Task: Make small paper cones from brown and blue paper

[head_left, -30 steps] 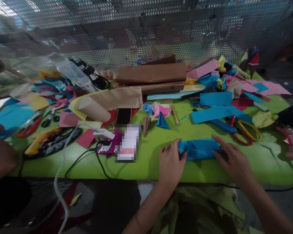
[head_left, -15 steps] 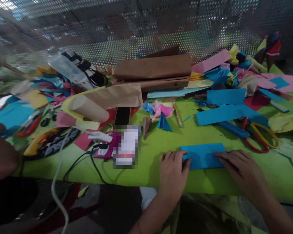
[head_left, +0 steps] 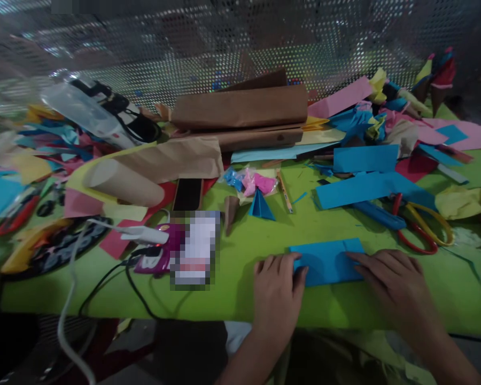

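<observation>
A folded rectangle of blue paper (head_left: 324,262) lies near the front edge of the green table. My left hand (head_left: 278,278) grips its left end, thumb and fingers closed at the edge. On the opposite end, my right hand (head_left: 393,275) pinches the paper, its fingertips resting on the top face. Beyond it stands a small folded blue paper cone (head_left: 262,206), with a brown paper cone (head_left: 230,213) to its left. To the right of the cones lie a pencil (head_left: 284,191) and, farther off, red-and-yellow-handled scissors (head_left: 419,224) beside a blue cutter (head_left: 379,214).
A blurred-out phone (head_left: 196,248), a dark phone (head_left: 188,194) and a purple power strip (head_left: 160,256) with cables occupy the left. Brown paper rolls (head_left: 240,109) lie at the back before a perforated metal screen (head_left: 264,53). Blue strips (head_left: 356,187) and crumpled paper (head_left: 463,202) cover the right.
The camera view has shifted, so the things on the table appear farther left. Another person's arm at the left edge has mostly left view. Both my hands keep their hold on the blue paper.
</observation>
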The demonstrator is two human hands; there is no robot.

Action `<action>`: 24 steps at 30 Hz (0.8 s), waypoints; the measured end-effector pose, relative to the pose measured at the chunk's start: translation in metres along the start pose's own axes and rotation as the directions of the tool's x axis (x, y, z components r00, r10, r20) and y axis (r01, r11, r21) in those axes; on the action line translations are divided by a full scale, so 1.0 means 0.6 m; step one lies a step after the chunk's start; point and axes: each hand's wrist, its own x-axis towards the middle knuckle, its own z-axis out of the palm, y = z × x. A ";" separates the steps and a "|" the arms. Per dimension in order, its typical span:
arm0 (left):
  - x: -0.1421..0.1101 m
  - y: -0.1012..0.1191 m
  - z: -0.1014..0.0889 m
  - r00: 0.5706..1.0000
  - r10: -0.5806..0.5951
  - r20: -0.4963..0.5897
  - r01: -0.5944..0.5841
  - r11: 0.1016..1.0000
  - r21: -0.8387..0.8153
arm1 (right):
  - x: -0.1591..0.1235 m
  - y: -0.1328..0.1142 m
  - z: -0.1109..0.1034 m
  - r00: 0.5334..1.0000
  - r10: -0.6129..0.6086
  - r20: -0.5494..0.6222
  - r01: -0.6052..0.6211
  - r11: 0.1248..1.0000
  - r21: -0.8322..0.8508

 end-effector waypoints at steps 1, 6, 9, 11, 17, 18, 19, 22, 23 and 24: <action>0.000 -0.001 0.000 1.000 0.000 0.001 0.000 1.000 0.003 | 0.000 -0.001 0.000 1.000 0.002 0.000 -0.002 1.000 -0.006; 0.000 -0.006 0.001 0.999 0.037 0.006 -0.037 0.999 0.018 | 0.004 -0.006 -0.004 1.000 0.009 -0.012 -0.009 1.000 0.012; -0.001 -0.007 0.001 0.999 0.043 0.006 -0.044 0.999 0.014 | 0.005 -0.006 -0.006 1.000 0.018 0.001 -0.018 0.999 0.036; -0.001 -0.007 0.000 0.999 0.041 0.012 -0.041 0.999 0.009 | 0.004 -0.005 -0.005 1.000 0.024 0.005 -0.024 0.999 0.039; 0.001 -0.006 -0.001 0.999 0.045 0.016 -0.045 0.999 0.029 | 0.003 -0.001 0.000 0.999 0.038 0.027 -0.039 0.998 0.040; 0.001 -0.005 -0.001 0.999 0.046 0.017 -0.047 0.998 0.036 | 0.003 -0.001 0.000 0.999 0.040 0.031 -0.041 0.998 0.039; 0.001 -0.005 -0.002 0.999 0.048 0.019 -0.049 0.998 0.041 | 0.003 -0.001 0.000 0.998 0.043 0.036 -0.044 0.998 0.036; 0.001 -0.004 -0.002 0.999 0.047 0.024 -0.048 0.998 0.047 | 0.005 -0.001 -0.002 0.996 0.062 0.064 -0.064 0.998 0.025; 0.000 -0.004 -0.002 0.999 0.045 0.026 -0.047 0.998 0.047 | 0.005 -0.002 -0.002 0.996 0.067 0.065 -0.068 0.997 0.022; 0.000 -0.004 -0.002 0.999 0.043 0.025 -0.044 0.998 0.047 | 0.006 -0.003 -0.003 0.995 0.069 0.066 -0.071 0.997 0.019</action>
